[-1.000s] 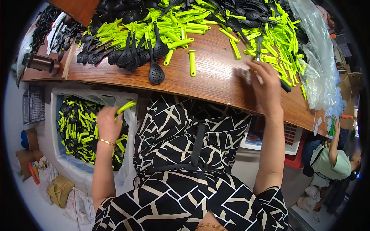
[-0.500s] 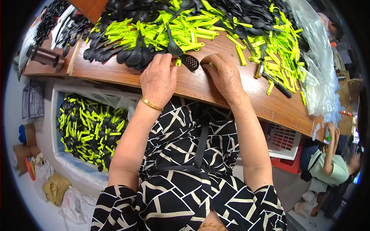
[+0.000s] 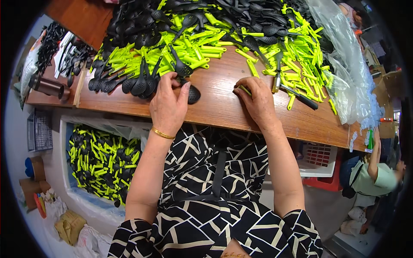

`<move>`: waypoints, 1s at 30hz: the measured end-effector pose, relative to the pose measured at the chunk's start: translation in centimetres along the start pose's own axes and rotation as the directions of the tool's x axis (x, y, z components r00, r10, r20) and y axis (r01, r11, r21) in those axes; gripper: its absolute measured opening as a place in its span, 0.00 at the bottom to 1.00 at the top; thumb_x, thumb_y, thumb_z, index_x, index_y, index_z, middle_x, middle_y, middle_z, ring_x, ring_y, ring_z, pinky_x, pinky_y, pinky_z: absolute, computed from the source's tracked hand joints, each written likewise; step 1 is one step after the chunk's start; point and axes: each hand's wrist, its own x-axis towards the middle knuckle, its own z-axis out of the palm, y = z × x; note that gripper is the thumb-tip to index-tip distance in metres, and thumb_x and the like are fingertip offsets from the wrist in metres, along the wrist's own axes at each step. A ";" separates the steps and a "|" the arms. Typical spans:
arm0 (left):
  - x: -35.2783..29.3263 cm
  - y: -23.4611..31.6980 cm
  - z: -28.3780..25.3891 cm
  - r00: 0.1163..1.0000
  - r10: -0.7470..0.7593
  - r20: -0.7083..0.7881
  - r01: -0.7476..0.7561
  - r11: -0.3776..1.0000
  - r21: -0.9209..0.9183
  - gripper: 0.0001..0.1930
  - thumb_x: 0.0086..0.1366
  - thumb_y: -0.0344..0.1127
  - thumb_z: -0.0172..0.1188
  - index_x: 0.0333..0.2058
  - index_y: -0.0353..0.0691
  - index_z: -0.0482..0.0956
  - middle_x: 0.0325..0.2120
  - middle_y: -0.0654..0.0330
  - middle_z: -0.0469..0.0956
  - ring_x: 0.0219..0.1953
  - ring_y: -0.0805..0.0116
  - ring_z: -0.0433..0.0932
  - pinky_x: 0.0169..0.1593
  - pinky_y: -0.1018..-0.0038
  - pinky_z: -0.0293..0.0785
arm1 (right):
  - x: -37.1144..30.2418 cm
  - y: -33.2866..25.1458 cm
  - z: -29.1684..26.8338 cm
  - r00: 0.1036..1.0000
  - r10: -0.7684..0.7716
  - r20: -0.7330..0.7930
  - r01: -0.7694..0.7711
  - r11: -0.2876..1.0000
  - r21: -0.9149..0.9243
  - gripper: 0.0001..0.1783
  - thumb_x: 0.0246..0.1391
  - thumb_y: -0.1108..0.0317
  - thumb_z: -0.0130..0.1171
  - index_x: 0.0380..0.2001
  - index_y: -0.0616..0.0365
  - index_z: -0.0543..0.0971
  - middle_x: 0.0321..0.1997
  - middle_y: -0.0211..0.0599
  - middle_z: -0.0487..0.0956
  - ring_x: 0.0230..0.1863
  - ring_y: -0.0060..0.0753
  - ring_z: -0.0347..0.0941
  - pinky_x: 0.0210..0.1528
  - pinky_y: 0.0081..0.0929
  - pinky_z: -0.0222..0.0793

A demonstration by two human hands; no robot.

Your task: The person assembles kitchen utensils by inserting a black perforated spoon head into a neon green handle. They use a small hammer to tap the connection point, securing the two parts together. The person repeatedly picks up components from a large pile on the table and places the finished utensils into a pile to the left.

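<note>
My left hand (image 3: 168,105) is over the wooden table with its fingers curled, closed around the neck of a black slotted spoon (image 3: 194,95). The spoon's head shows past my thumb; the rest is hidden by the hand. To the right, my right hand (image 3: 259,102) pinches a yellow-green handle (image 3: 245,90), of which only a sliver shows between thumb and fingers. Just beyond my left hand lies another black slotted spoon (image 3: 183,68) on a heap of yellow-green handles (image 3: 189,45). A black-handled metal tool (image 3: 303,98) rests right of my right hand.
Black utensil heads (image 3: 142,28) are piled at the back of the table (image 3: 217,105). More handles (image 3: 307,64) lie at the right beside clear plastic sheeting (image 3: 348,81). Below left, a lined bin (image 3: 64,150) holds assembled utensils. A brown metal cylinder (image 3: 49,87) lies at the far left. Another person (image 3: 374,176) works at the right.
Both hands have come closer to me, the left also shifting slightly left. The spoon head by my left hand has turned and moved down and left with it. The view has shifted slightly.
</note>
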 end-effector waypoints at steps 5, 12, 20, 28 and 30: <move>0.8 0.1 0.2 1.000 -0.011 -0.020 0.012 0.998 0.065 0.25 0.69 0.45 0.68 0.55 0.34 0.73 0.35 0.55 0.79 0.28 0.62 0.77 0.38 0.65 0.75 | 1.1 1.2 -0.9 0.998 0.053 0.043 -0.054 0.998 0.035 0.09 0.57 0.64 0.71 0.40 0.51 0.85 0.39 0.35 0.85 0.44 0.45 0.82 0.45 0.40 0.78; 4.5 1.1 -1.2 0.982 0.172 -0.073 -0.160 0.976 0.148 0.15 0.69 0.40 0.66 0.47 0.36 0.78 0.39 0.50 0.78 0.37 0.50 0.79 0.43 0.59 0.76 | 2.6 2.4 -3.9 0.998 0.042 0.041 -0.035 0.989 -0.147 0.08 0.58 0.61 0.71 0.36 0.53 0.87 0.36 0.36 0.85 0.43 0.45 0.82 0.42 0.42 0.78; 6.9 1.9 -1.0 0.976 0.197 0.095 -0.203 0.977 0.057 0.07 0.69 0.30 0.61 0.44 0.36 0.82 0.41 0.51 0.80 0.36 0.51 0.82 0.41 0.61 0.77 | 6.5 6.1 -3.0 0.983 0.097 0.154 -0.065 0.978 -0.199 0.13 0.60 0.59 0.68 0.41 0.56 0.87 0.41 0.45 0.85 0.46 0.53 0.81 0.47 0.46 0.76; 7.3 1.4 -1.2 0.931 0.334 0.149 -0.354 0.925 0.137 0.06 0.67 0.30 0.63 0.40 0.36 0.83 0.38 0.53 0.81 0.39 0.55 0.81 0.45 0.64 0.76 | 7.8 7.8 -6.0 0.965 0.160 0.206 -0.090 0.946 -0.311 0.13 0.59 0.68 0.57 0.41 0.53 0.88 0.36 0.54 0.86 0.41 0.58 0.84 0.48 0.52 0.79; 7.9 1.9 -1.0 0.912 0.371 0.174 -0.401 0.897 0.185 0.06 0.67 0.31 0.63 0.40 0.37 0.83 0.38 0.53 0.82 0.42 0.52 0.81 0.48 0.61 0.74 | 7.5 8.3 -6.2 0.971 0.152 0.185 -0.093 0.952 -0.293 0.14 0.60 0.70 0.55 0.45 0.54 0.87 0.38 0.55 0.86 0.43 0.58 0.84 0.48 0.53 0.78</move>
